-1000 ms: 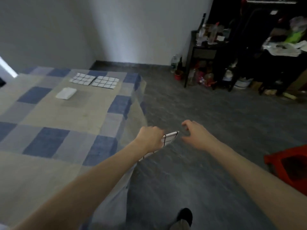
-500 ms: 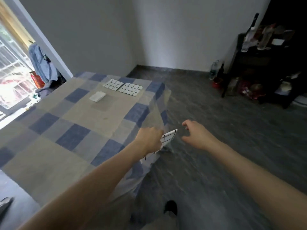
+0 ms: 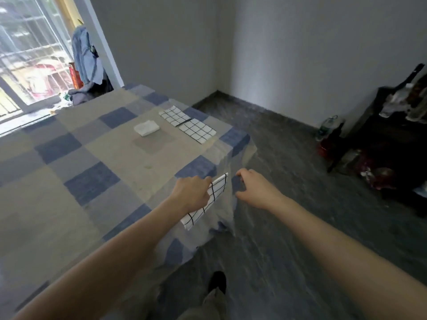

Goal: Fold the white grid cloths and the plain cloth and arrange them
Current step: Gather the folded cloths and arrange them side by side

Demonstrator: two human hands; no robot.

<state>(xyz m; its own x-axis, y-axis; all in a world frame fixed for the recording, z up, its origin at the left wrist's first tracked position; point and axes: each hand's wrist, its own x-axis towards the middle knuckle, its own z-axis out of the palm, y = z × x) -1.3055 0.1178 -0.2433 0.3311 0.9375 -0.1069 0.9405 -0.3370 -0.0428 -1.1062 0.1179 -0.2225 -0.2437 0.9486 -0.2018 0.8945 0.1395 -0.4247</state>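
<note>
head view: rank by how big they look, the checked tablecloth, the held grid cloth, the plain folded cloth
1. checked tablecloth, by far.
2. held grid cloth in the left hand, though it is nearer the camera.
3. plain folded cloth.

Grey walls (image 3: 300, 54), dark floor (image 3: 288, 227), bright window (image 3: 27, 65).

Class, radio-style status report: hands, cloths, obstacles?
Left hand grips grid cloth. Right hand empty, loosely curled. Two grid cloths, plain cloth folded on table. Nothing blocking.

no readable text, labels, brands or numbers anywhere
</note>
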